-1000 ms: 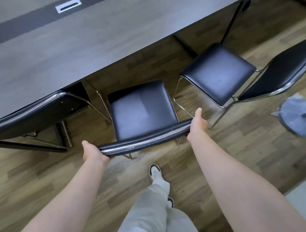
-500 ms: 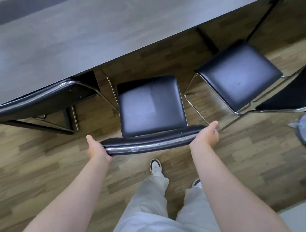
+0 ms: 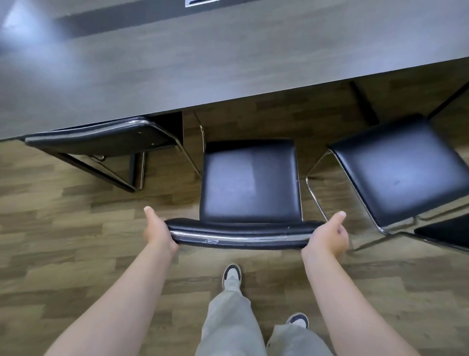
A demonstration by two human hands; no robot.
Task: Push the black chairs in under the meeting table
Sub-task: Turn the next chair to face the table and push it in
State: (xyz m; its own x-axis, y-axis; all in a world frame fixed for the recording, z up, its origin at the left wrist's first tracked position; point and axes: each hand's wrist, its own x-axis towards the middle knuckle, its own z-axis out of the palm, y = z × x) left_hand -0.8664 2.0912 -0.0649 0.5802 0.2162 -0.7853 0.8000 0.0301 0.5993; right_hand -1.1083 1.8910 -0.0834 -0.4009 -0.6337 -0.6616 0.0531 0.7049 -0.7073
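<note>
A black padded chair (image 3: 250,181) with a chrome frame stands in front of me, its whole seat out in the open short of the grey meeting table (image 3: 228,63). My left hand (image 3: 158,230) grips the left end of its backrest (image 3: 243,235), and my right hand (image 3: 327,235) grips the right end. A second black chair (image 3: 106,138) at the left sits with its seat under the table, only its backrest showing. Standing clear of the table at the right is a third black chair (image 3: 403,167).
A dark table leg (image 3: 360,101) runs under the table between the middle and right chairs. Wood-pattern floor (image 3: 76,241) lies all around. My legs and shoes (image 3: 232,277) are just behind the held chair. A cable port (image 3: 200,2) is set in the tabletop.
The chair in my hands has turned from a slant to square with the table edge. My view has shifted so the table and chairs sit lower and more centred.
</note>
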